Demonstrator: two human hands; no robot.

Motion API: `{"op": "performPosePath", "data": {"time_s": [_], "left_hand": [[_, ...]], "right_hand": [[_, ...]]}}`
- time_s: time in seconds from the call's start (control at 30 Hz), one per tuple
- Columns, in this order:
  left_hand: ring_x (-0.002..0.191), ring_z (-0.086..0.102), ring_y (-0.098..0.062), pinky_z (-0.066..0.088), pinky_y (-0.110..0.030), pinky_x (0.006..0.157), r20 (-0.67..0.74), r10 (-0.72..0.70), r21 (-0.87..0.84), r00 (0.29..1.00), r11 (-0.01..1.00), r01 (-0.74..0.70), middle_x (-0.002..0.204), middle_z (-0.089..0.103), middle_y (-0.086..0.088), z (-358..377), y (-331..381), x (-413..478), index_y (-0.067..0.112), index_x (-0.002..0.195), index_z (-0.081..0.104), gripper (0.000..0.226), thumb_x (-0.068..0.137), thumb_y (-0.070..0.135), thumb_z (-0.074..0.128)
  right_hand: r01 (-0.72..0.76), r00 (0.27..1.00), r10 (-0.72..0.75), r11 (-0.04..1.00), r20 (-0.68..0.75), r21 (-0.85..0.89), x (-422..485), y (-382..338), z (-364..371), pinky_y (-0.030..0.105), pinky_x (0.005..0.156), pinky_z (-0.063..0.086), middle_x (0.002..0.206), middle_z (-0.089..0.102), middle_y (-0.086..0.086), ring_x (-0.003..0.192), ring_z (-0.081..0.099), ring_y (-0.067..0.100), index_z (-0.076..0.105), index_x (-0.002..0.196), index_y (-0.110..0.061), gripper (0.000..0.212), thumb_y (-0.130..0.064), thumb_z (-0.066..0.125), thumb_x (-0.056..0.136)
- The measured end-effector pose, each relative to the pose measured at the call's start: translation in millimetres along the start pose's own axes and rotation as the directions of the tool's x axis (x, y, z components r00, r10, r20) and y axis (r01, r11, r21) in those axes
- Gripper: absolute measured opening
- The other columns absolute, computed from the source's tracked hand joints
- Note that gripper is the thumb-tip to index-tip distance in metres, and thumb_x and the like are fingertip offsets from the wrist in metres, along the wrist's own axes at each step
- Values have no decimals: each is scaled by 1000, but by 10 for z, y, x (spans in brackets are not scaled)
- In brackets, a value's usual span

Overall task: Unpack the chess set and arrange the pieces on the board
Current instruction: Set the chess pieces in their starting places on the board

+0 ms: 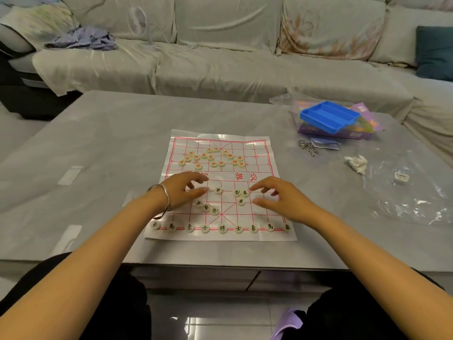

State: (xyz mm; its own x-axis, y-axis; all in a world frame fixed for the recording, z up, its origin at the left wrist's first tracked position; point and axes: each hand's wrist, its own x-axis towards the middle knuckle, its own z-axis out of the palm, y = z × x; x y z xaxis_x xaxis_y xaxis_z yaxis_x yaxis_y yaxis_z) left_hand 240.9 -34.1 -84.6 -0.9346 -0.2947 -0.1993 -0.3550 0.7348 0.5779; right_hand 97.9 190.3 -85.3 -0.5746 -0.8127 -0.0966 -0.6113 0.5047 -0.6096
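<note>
Your forearms reach up from the lower frame over the table [98, 148] to the board [259, 148], spread flat at centre. Blue tray [328, 116], upper right, lies empty. Left hand [182, 190] and right hand [277, 200] hover mid-board, fingers loosely curled, gripping nothing visible. Done: black back row [221, 228] set along the lower edge. Outstanding: several loose black pieces [241, 196] between your hands; red pieces [210, 157] heaped unplaced above.

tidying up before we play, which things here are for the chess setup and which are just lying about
For the job: board, black-lettered pieces, red-lettered pieces.
Lying about: crumpled tissue, metal rings, plastic bag.
</note>
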Motion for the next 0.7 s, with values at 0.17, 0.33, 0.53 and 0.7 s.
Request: {"op": "performPosePath", "data": {"time_s": [0.17, 0.33, 0.53, 0.7], "left_hand": [[97, 50, -12, 44, -26, 89, 88, -85, 22, 992, 996, 84, 123, 56, 0, -53, -139, 38, 23, 125, 53, 34, 91, 32, 52], [112, 51, -20, 42, -30, 96, 116, -63, 28, 991, 998, 60, 129, 52, -4, -32, -72, 102, 22, 131, 49, 37, 95, 28, 45], [98, 49, -16, 41, -27, 92, 99, 19, 51, 995, 998, -24, 125, 52, -3, 81, 35, 245, 25, 133, 47, 38, 97, 31, 41], [91, 48, -12, 46, -29, 91, 68, 69, 21, 995, 997, -70, 113, 54, 2, 159, 64, 320, 27, 132, 48, 36, 95, 28, 45]], "right_hand": [[-32, 999, 32, 999, 13, 9, 162, 26, 111, 16, 79, 46, 124, 54, -5, 94, 53, 7, 62, 110, -27, 27, -30, 67, 83], [-61, 998, 61, 998, -8, -1, 273, 79, 229, 7, 69, 41, 120, 54, -7, 90, 51, 6, 60, 120, -24, 37, -31, 67, 84], [-63, 998, 63, 998, 3, -23, 398, 43, 313, 13, 79, 38, 115, 54, -8, 93, 48, 6, 60, 121, -23, 36, -33, 63, 87], [-73, 997, 73, 997, -3, -11, 408, 84, 251, 10, 69, 37, 103, 56, -11, 85, 48, 5, 67, 113, -25, 28, -30, 65, 85]]}}
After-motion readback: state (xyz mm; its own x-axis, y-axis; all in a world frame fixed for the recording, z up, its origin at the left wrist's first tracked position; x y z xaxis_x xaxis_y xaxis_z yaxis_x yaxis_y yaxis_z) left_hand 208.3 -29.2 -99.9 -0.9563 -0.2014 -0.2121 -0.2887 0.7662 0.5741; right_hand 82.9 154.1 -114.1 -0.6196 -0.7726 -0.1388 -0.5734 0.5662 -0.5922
